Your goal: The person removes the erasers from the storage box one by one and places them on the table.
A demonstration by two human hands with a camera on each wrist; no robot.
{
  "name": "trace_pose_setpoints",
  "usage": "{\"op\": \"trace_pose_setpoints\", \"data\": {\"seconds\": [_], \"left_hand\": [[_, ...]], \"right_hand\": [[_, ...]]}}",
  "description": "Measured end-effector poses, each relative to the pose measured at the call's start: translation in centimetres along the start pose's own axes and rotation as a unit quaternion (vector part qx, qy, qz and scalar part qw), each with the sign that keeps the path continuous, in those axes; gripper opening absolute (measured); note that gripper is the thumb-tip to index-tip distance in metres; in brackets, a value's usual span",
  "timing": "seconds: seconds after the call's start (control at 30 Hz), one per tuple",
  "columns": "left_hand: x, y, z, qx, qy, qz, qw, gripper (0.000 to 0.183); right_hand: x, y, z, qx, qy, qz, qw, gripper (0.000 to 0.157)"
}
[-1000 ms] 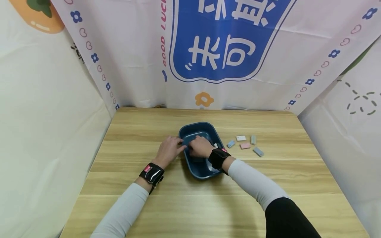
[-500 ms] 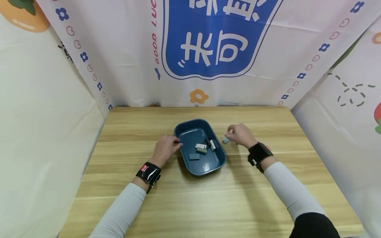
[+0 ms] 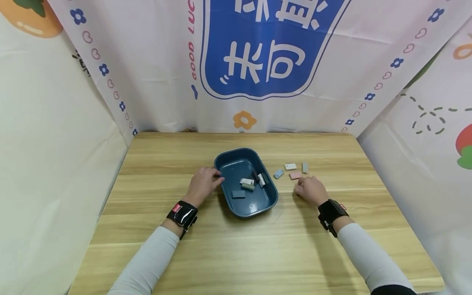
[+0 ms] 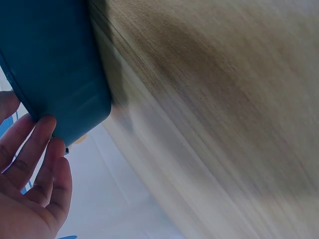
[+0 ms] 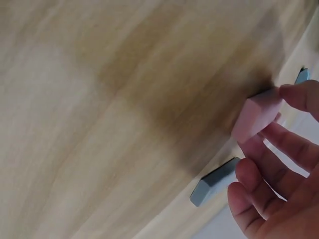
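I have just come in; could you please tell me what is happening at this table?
A person works with bare hands. The left hand holds a dark blue tray by its rim; several small blocks lie inside. The right hand is right at a pink block on the table, but I cannot tell whether its grip has closed on it. Near that lie a light blue block, a white block and a grey block, all outside the tray.
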State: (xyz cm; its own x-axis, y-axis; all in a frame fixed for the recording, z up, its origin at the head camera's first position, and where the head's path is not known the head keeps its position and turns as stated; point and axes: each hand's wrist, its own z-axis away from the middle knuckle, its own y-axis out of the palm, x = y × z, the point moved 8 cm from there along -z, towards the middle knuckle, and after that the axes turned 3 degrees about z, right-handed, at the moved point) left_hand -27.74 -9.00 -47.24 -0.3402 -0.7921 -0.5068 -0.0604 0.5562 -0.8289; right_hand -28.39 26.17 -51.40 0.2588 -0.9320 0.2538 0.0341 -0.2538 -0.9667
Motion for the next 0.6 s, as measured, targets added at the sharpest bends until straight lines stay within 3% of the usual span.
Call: {"op": "trace_pose_setpoints", "data": {"seconds": [0.23, 0.33, 0.47, 0.6], "left_hand": [[0.2, 0.0, 0.3, -0.003, -0.006, 0.0, 1.0, 0.021], [0.2, 0.0, 0.3, -0.002, -0.006, -0.004, 1.0, 0.021], [0.2, -0.1, 0.2, -0.001, -0.009, -0.004, 1.0, 0.022], [0.0, -0.2, 0.2, -0.004, -0.009, 0.001, 1.0, 0.022]], "right_hand": [[0.1, 0.1, -0.1, 0.011, 0.014, 0.013, 1.0, 0.021], [0.8, -1.3, -0.8, 0.003, 0.01, 0.022, 1.0, 0.03], [3.8, -4.3, -3.0, -0.006, -0.021, 0.038, 0.999, 0.042], [9.2, -5.1, -5.4, 0.021, -0.11, 0.039, 0.993, 0.047]]}}
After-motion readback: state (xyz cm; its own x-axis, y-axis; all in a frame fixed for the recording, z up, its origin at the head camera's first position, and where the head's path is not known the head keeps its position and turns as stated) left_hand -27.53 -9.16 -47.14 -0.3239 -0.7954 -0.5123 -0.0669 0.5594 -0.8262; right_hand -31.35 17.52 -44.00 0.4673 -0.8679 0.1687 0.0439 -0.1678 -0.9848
